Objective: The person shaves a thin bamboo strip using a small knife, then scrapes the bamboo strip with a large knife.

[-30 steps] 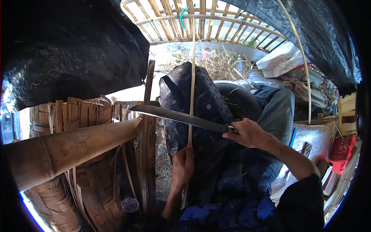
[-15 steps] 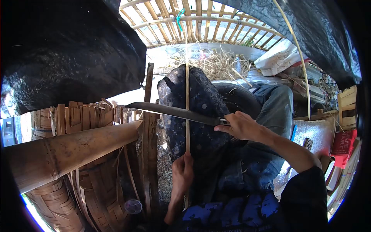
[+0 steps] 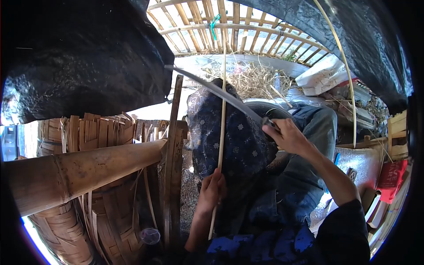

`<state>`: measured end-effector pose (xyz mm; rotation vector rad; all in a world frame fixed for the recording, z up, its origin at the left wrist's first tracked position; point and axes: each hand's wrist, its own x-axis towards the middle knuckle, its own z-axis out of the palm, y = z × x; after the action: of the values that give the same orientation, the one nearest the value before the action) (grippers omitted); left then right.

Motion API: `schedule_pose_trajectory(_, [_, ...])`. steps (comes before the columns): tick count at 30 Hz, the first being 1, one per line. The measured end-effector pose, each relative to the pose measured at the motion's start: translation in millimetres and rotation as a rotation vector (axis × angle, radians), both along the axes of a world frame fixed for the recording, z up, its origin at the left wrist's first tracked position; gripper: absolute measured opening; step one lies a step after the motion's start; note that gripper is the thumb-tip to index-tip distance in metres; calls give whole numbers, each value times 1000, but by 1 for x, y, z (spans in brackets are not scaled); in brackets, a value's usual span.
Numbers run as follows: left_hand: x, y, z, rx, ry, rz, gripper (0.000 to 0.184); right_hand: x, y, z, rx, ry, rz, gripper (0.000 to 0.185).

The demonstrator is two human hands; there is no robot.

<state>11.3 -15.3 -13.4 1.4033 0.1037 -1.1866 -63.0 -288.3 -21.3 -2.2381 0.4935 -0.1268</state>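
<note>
My right hand is closed round the handle of a long-bladed machete. Its blade points up and to the left, crossing a thin bamboo strip. That strip runs lengthwise over a dark patterned cloth draped on my leg. Low on the strip, my left hand grips it with thumb and fingers, and its lower end sticks out below the hand. Whether the blade's edge touches the strip I cannot tell.
A thick bamboo pole juts in from the left over woven bamboo baskets. Beside my leg stands an upright wooden post. Bamboo shavings lie ahead, before a slatted bamboo fence. A red bag is at right.
The machete has moved up the strip and away from my left hand, its tip swinging upward. The strip now leans slightly to the right at its top. The whole view has shifted a little.
</note>
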Motion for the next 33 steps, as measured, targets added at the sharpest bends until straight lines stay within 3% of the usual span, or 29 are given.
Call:
schedule_pose_trajectory(5, [2, 0, -5, -137, 307, 119, 45, -19, 17, 19, 94, 184, 113, 54])
schedule_pose_trajectory(9, [0, 2, -5, -153, 339, 158, 46, -26, 22, 11, 94, 307, 200, 59])
schedule_pose_trajectory(15, [-6, 2, -4, -125, 294, 163, 46, -19, 25, 15, 139, 468, 225, 66])
schedule_pose_trajectory(21, [-18, 3, -7, -90, 193, 179, 46, -22, 27, 8, 130, 531, 227, 62])
schedule_pose_trajectory(25, [-21, 11, -1, -57, 150, 121, 45, -10, 26, -3, 86, 445, 144, 71])
schedule_pose_trajectory(27, [-22, 15, 2, -61, 130, 101, 45, 3, 20, 8, 163, 592, 203, 70])
schedule_pose_trajectory(33, [-21, 15, 6, -24, 97, 114, 46, 2, 21, -9, -38, 407, 187, 69])
